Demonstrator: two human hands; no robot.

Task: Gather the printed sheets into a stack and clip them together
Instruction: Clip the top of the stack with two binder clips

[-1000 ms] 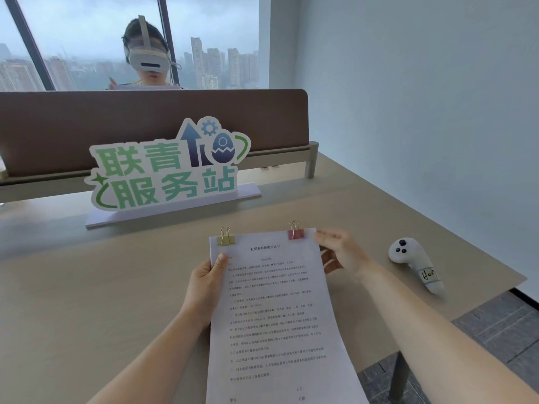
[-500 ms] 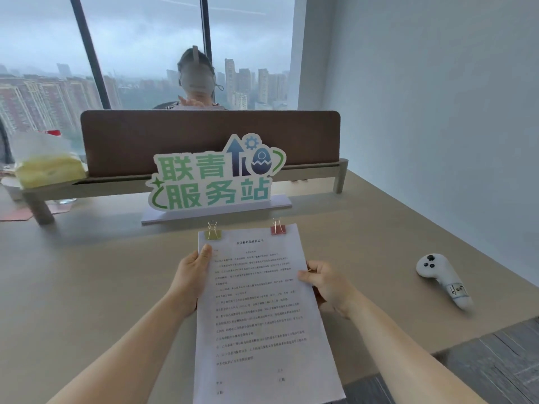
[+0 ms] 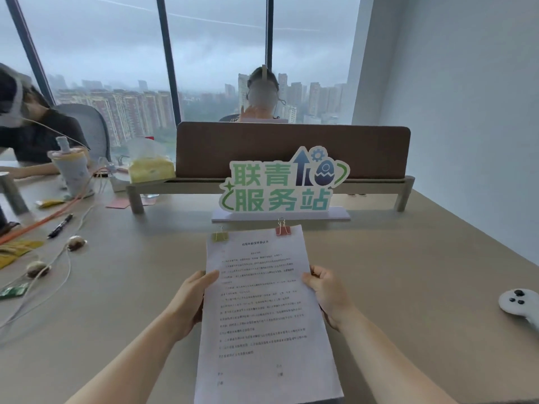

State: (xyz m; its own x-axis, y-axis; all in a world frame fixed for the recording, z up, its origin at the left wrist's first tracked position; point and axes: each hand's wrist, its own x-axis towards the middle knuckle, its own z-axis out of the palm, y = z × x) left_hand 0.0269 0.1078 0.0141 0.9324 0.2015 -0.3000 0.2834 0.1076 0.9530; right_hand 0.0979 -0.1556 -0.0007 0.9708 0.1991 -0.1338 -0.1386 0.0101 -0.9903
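A stack of printed sheets is held up above the desk in front of me. A yellow binder clip sits on its top edge at the left, and a red binder clip at the right. My left hand grips the stack's left edge, thumb on the top page. My right hand grips the right edge, fingers curled behind the paper.
A green sign on a white base stands just beyond the sheets, before a brown divider. A white controller lies at right. Cables, a pen, a tissue pack and a person fill the left.
My right hand slid from the top corner by the red clip down to the right edge; my left slid lower too. The view lifted and swung left.
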